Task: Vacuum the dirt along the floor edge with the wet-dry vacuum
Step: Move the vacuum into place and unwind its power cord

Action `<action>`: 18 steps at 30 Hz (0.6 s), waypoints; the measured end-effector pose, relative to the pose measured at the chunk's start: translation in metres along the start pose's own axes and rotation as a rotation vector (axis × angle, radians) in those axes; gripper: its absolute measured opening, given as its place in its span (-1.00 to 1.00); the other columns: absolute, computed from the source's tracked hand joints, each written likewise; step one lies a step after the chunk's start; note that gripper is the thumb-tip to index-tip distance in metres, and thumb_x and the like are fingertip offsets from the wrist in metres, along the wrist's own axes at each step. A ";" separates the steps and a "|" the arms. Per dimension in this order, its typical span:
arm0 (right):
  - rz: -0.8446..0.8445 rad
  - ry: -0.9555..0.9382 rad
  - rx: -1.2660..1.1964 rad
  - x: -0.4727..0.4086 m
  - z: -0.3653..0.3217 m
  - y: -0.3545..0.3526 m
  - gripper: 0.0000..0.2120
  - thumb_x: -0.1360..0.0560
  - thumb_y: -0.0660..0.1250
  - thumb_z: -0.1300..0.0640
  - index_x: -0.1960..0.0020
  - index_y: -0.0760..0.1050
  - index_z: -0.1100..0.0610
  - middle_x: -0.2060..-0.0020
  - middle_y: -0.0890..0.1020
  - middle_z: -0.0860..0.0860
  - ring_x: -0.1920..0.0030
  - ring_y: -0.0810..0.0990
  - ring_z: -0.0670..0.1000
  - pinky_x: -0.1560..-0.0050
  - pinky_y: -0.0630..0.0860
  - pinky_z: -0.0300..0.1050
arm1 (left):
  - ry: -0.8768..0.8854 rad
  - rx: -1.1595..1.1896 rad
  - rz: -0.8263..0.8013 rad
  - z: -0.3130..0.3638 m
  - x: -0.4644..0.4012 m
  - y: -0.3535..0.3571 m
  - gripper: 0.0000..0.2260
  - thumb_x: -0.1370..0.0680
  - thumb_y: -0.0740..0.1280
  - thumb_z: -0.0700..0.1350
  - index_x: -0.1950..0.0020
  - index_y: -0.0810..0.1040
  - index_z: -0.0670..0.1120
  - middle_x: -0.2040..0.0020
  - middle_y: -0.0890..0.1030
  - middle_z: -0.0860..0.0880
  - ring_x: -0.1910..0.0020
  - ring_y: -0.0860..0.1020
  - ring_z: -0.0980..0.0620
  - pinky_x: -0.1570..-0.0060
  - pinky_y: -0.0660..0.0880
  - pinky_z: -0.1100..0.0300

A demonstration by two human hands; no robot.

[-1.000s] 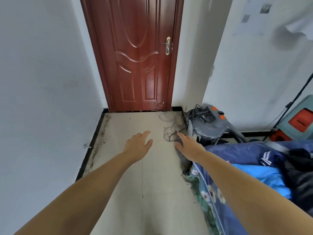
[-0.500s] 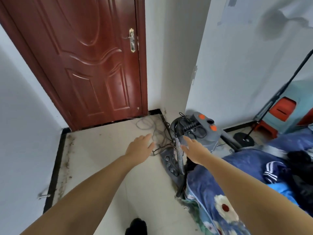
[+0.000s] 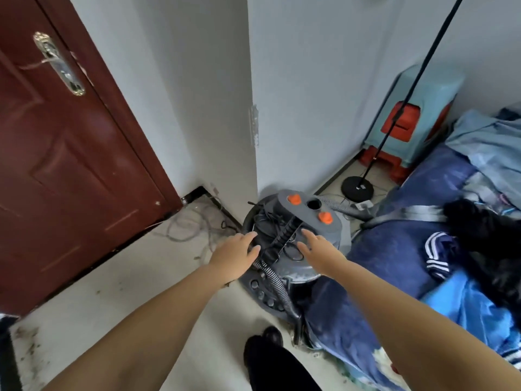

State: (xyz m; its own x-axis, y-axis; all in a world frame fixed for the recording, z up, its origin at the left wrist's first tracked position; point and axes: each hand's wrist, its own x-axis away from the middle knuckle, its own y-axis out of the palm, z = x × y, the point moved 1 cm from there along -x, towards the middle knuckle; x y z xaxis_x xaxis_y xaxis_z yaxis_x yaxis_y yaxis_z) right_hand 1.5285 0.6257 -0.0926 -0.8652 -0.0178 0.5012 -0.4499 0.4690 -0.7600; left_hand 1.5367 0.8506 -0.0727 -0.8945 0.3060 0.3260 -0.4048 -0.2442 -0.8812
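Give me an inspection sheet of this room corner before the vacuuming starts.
Surface: pale tile floor, dirt specks at its left edge.
Job's things: grey vacuum with orange knobs stands in the corner; ribbed hose trails down its front.
Clutter: blue bedding beside the vacuum; stacked stools behind.
Hands: left hand and right hand reach over the vacuum, fingers straight, no grip on anything.
Cables: dark cord bundled on the vacuum top; grey cable loose by the door.
Surroundings: red door, white walls, black stand.

Both hands advanced: left hand (image 3: 235, 259) and right hand (image 3: 318, 252) now over wet-dry vacuum (image 3: 307, 221) top.
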 end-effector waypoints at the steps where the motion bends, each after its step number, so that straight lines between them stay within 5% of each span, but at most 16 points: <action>1: -0.004 0.027 -0.026 -0.014 0.000 -0.003 -0.46 -0.64 0.03 -0.12 -0.56 0.06 0.02 -0.40 0.34 0.16 -0.33 0.40 0.21 -0.26 0.39 0.13 | -0.001 0.014 -0.014 -0.003 -0.018 -0.002 -0.57 -0.65 0.04 0.08 -0.51 0.21 0.01 -0.32 0.45 -0.10 -0.29 0.40 -0.10 -0.22 0.39 0.01; 4: -0.039 0.102 -0.081 -0.061 0.007 -0.004 -0.52 -0.66 0.03 -0.08 -0.50 0.23 0.13 -0.36 0.41 0.18 -0.33 0.41 0.21 -0.27 0.37 0.05 | 0.037 0.041 -0.047 -0.012 -0.070 -0.001 -0.57 -0.66 0.04 0.07 -0.52 0.21 0.00 -0.31 0.45 -0.09 -0.29 0.39 -0.09 -0.20 0.39 0.03; 7: -0.068 0.207 -0.214 -0.098 0.014 0.009 -0.59 -0.66 0.03 -0.04 -0.22 0.49 0.23 -0.17 0.56 0.21 -0.18 0.50 0.22 -0.10 0.37 -0.02 | 0.073 0.026 -0.123 -0.026 -0.117 0.011 -0.57 -0.66 0.04 0.07 -0.52 0.20 -0.01 -0.33 0.43 -0.09 -0.30 0.39 -0.09 -0.21 0.40 0.03; 11: -0.042 0.377 -0.414 -0.140 0.023 0.041 -0.67 -0.64 0.04 -0.05 0.05 0.42 0.16 0.02 0.58 0.14 -0.07 0.51 0.21 -0.01 0.40 0.01 | 0.186 -0.054 -0.148 -0.041 -0.179 0.037 -0.48 -0.61 -0.01 0.15 -0.50 0.26 -0.06 -0.37 0.42 -0.09 -0.34 0.39 -0.09 -0.26 0.39 0.00; 15: 0.161 0.568 -0.596 -0.177 0.024 0.069 -0.62 -0.63 0.06 -0.12 0.20 0.37 0.11 0.12 0.55 0.09 -0.02 0.52 0.19 -0.06 0.44 0.07 | 0.460 -0.211 -0.051 -0.049 -0.246 0.072 -0.44 -0.54 0.02 0.13 -0.36 0.47 -0.17 -0.28 0.52 -0.23 -0.29 0.48 -0.21 -0.20 0.47 -0.12; 18: 0.284 0.696 -0.706 -0.193 0.017 0.087 -0.60 -0.65 0.00 -0.11 0.11 0.42 0.16 0.01 0.57 0.17 -0.13 0.48 0.21 -0.19 0.37 0.10 | 0.534 -0.316 -0.153 -0.056 -0.277 0.103 -0.51 -0.60 0.11 0.11 -0.45 0.36 -0.12 -0.41 0.39 -0.20 -0.44 0.31 -0.17 -0.40 0.22 -0.17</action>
State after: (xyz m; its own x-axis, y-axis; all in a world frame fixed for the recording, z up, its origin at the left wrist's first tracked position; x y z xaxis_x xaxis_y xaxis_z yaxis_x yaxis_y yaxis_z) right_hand 1.6529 0.6545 -0.2627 -0.4981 0.5849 0.6401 0.1784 0.7916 -0.5844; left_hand 1.7531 0.7919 -0.2725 -0.5801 0.7523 0.3123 -0.3714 0.0968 -0.9234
